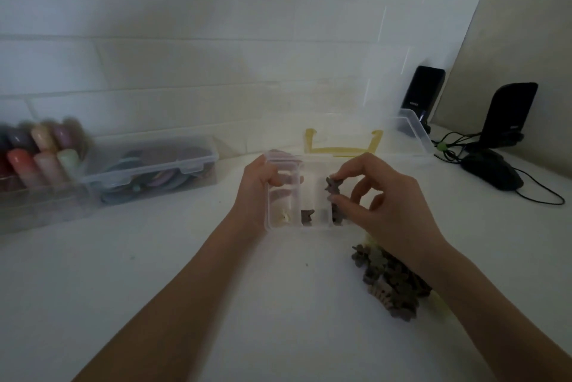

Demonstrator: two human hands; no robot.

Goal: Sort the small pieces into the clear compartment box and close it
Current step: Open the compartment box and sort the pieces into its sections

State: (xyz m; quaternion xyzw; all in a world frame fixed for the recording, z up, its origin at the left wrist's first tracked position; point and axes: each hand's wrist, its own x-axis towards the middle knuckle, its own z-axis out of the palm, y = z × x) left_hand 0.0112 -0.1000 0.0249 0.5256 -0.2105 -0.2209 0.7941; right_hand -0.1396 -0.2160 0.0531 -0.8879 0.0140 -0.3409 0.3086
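Head view looked down on a white table (185, 257) where the clear compartment box (305, 192) sat open near the middle, its lid (343, 134) with yellow latches tipped back toward the wall. Left hand (257, 192) gripped the box's left wall, thumb curled over the rim into a compartment. Right hand (380, 202) pinched 1 grey piece (333, 188) between thumb and forefinger above the box's right side, its other fingers loosely curled. Inside the front row lay 1 pale piece (284, 215) and 1 dark piece (307, 217). A pile of grey pieces (390, 282) lay on the table just beneath the right wrist. To the left stood a closed clear case (148, 168) and blurred coloured bottles (40, 152); to the right, well apart, a black mouse (492, 169) and 2 black speakers (510, 115). Open table stretched in front of the box.
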